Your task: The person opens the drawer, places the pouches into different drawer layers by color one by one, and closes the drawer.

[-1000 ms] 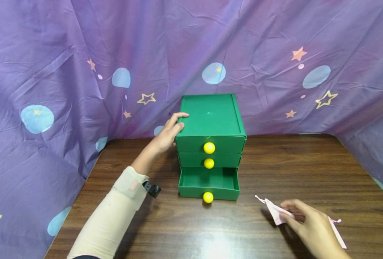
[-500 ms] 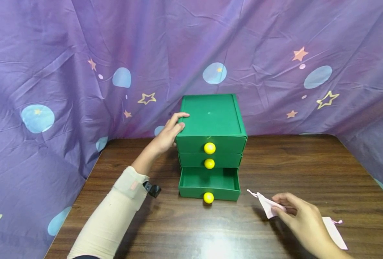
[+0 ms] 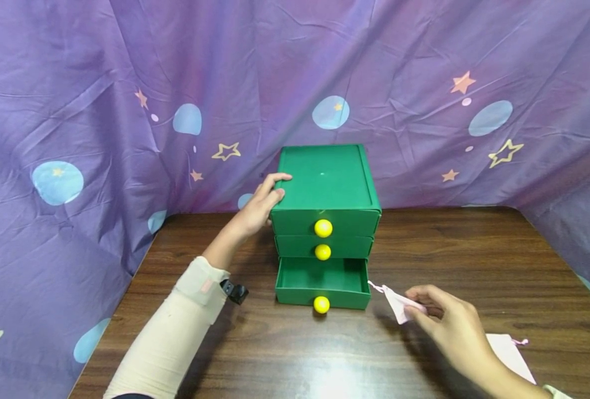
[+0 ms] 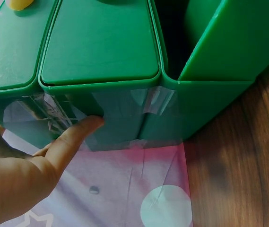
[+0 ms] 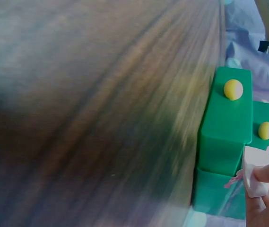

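A green drawer cabinet (image 3: pixel 324 177) with round yellow knobs stands on the table. Its bottom drawer (image 3: pixel 295 296) is pulled out, and no contents show inside; the two drawers above are closed. My left hand (image 3: pixel 260 208) rests on the cabinet's left top edge, and in the left wrist view the thumb (image 4: pixel 75 139) lies along the taped side. Between thumb and fingers, my right hand (image 3: pixel 456 327) pinches a small pale pink drawstring pouch (image 3: pixel 399 305) just right of the open drawer. The pouch's strings point toward the drawer's right corner.
A second pale pink pouch (image 3: pixel 509 354) lies on the brown wooden table (image 3: pixel 474 249), partly hidden behind the right forearm. Behind the table hangs a purple curtain (image 3: pixel 399 66) printed with stars and planets.
My right hand has carried the pouch leftward and slightly away from me, closer to the open drawer. More of the second pouch now shows. The left hand has stayed in place.
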Demonstrator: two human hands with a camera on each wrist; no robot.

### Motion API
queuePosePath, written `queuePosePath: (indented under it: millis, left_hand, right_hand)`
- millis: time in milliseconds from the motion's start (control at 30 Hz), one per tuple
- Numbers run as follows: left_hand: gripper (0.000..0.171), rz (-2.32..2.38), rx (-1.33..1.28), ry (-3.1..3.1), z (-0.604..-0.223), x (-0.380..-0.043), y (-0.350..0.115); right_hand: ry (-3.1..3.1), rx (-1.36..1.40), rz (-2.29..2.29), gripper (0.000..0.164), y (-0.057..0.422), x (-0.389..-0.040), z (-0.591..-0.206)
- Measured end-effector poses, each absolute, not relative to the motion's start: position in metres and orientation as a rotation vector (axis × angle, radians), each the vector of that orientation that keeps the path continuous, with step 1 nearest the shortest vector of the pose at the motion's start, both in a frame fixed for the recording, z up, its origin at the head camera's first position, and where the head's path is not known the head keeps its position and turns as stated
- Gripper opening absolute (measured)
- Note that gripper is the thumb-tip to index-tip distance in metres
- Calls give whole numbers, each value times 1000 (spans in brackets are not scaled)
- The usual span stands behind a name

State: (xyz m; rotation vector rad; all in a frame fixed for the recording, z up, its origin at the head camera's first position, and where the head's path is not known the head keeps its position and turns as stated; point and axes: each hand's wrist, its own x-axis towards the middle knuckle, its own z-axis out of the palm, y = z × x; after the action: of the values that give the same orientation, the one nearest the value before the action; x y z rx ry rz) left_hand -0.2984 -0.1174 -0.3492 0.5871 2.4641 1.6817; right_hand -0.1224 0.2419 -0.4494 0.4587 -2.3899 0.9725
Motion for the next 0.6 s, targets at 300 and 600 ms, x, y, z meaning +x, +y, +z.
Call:
queuePosePath:
  millis: [300, 600]
  left_hand:
    - [47, 1665, 596, 2486, -349, -298, -118]
    - [46, 1664, 593, 2481, -349, -297, -117]
  right_hand:
    - [-2388, 460, 1031, 38, 226, -131, -441]
    - [-2380, 482, 1092, 36, 209, -142, -439]
